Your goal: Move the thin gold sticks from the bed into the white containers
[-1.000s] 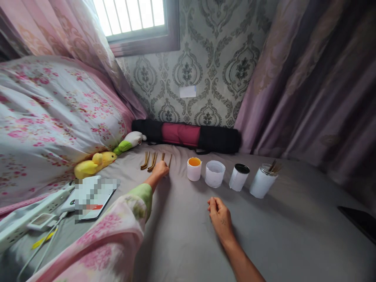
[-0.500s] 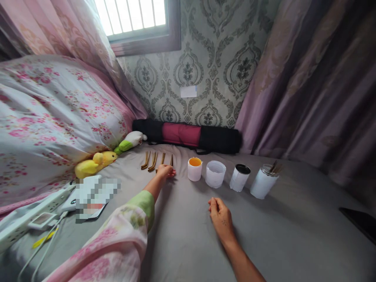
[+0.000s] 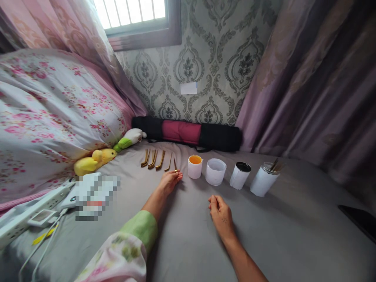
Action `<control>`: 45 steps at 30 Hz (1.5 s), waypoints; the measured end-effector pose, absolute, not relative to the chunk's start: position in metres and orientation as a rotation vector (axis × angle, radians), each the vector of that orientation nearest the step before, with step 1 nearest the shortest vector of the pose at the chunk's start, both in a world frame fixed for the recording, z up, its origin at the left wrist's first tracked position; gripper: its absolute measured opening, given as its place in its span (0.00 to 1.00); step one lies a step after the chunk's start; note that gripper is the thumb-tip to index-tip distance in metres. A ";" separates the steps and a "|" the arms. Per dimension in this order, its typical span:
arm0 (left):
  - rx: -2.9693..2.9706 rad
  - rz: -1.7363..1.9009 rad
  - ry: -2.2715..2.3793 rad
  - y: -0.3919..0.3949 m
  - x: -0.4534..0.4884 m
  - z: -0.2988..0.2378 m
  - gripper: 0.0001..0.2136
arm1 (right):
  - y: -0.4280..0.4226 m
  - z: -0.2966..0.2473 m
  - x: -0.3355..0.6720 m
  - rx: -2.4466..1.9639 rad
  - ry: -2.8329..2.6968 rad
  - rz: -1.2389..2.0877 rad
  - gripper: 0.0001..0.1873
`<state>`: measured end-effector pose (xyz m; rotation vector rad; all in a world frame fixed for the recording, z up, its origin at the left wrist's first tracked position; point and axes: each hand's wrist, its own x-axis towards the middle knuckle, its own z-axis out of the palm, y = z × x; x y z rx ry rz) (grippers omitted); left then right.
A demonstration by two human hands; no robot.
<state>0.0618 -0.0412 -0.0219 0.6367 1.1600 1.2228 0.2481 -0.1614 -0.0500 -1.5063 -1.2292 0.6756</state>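
My left hand (image 3: pixel 170 182) is closed in a pinch on a thin gold-brown stick (image 3: pixel 175 163), whose dark, narrow end points away from me. Beside it lies a single slim stick with a bent near end (image 3: pixel 168 162). Further left are small bundles of the same bent gold-brown sticks (image 3: pixel 152 159). My right hand (image 3: pixel 219 213) rests on the grey sheet with its fingers curled together, and nothing shows in them. Beyond it stand a white-wrapped cup with an orange inside (image 3: pixel 194 169), a wide whitish cup (image 3: pixel 216 174) and a white-wrapped can with a dark inside (image 3: pixel 239 178).
A white-wrapped glass jar (image 3: pixel 262 184) holds several thin brown sticks. A black and maroon roll bag (image 3: pixel 180 132) lies along the wall. On the left are a yellow plush toy (image 3: pixel 91 163), a power strip (image 3: pixel 20 225) and cables. A dark flat object (image 3: pixel 357 223) lies far right.
My left hand has drawn back toward me and slightly right, uncovering the sticks' bent ends and moving the pinched stick along. My right hand has stayed in place.
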 end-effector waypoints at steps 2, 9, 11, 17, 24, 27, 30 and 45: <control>0.613 1.229 1.112 -0.051 0.065 -0.022 0.06 | -0.161 -0.050 0.248 -1.503 -1.231 0.665 0.24; 0.607 1.244 0.995 -0.079 0.076 -0.021 0.07 | -0.162 -0.051 0.248 -1.489 -1.254 0.678 0.22; 0.620 1.248 0.976 -0.086 0.078 -0.022 0.08 | -0.162 -0.052 0.249 -1.487 -1.254 0.685 0.21; 0.697 1.275 0.919 -0.109 0.084 -0.029 0.13 | -0.161 -0.052 0.248 -1.532 -1.277 0.688 0.19; 0.804 1.311 0.884 -0.133 0.092 -0.032 0.17 | -0.162 -0.050 0.247 -1.557 -1.303 0.667 0.18; 0.861 1.339 0.894 -0.138 0.095 -0.032 0.18 | -0.162 -0.048 0.247 -1.561 -1.298 0.679 0.18; 0.923 1.352 0.943 -0.142 0.098 -0.029 0.19 | -0.162 -0.048 0.246 -1.559 -1.286 0.714 0.18; 1.344 1.275 1.061 -0.157 0.106 -0.030 0.16 | -0.162 -0.048 0.249 -1.527 -1.243 0.760 0.18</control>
